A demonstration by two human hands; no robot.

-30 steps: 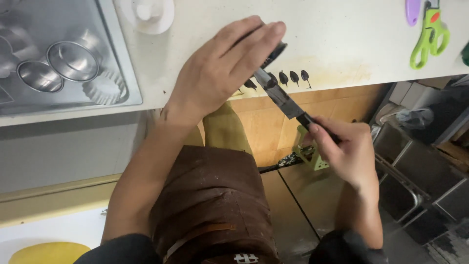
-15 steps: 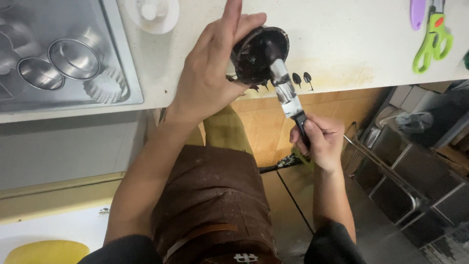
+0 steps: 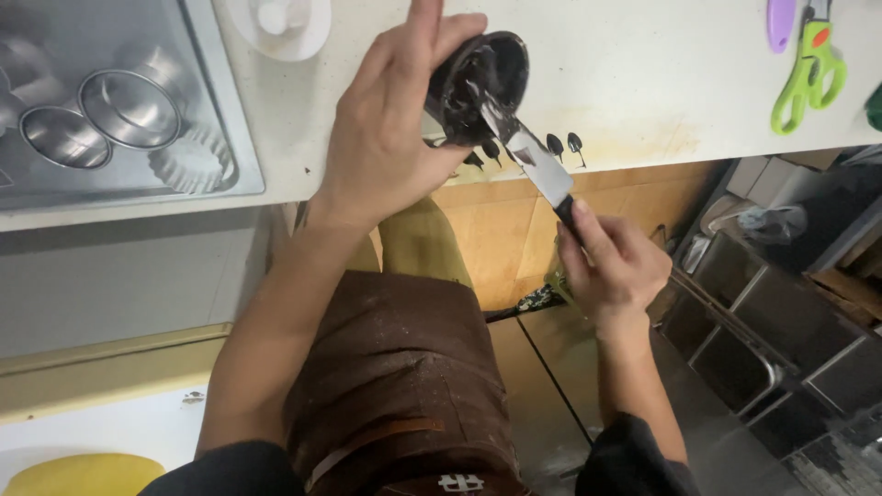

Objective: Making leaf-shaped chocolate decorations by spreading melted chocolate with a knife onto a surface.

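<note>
My left hand grips a small round cup smeared inside with dark chocolate, tilted so its mouth faces me, over the white counter's front edge. My right hand holds the black handle of a metal spatula knife whose blade tip reaches into the cup. Several dark chocolate drops sit in a row on the counter edge just under the blade.
A metal tray at the left carries round rings and a fluted tart tin. A white dish stands at the back. Green scissors and a purple tool lie at the right. A brown apron hangs below.
The cup has turned from flat under my left palm to mouth facing me. My right hand has moved the blade's tip into the cup.
</note>
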